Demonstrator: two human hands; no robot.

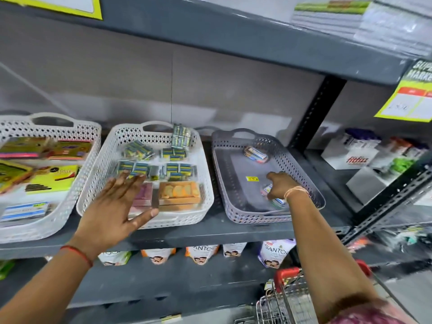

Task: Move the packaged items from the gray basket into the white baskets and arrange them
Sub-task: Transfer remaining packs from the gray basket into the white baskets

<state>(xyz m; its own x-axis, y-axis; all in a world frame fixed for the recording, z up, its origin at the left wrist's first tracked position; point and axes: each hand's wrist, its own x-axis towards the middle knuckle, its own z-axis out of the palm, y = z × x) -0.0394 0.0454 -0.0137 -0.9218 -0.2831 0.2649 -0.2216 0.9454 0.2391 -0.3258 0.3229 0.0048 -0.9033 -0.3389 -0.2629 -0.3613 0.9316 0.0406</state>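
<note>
On the dark shelf [210, 232], right hand [281, 185] clutches a small packet [277, 199] inside the gray perforated basket [304, 164]; left hand [117, 206], fingers spread and empty, hovers over the middle white perforated basket [187, 216].

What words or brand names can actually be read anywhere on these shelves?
"fitfizz" (roughly; blurred): white box on the right shelf.
"SANTO...": purple pouch on the lower shelf; rest hidden.
"...ANTO...": orange pouch beside it, partly hidden.
"SUPE... MARKE...": yellow sign, cut off by the frame.
Packets in the gray basket and white basket: too blurred.
</note>
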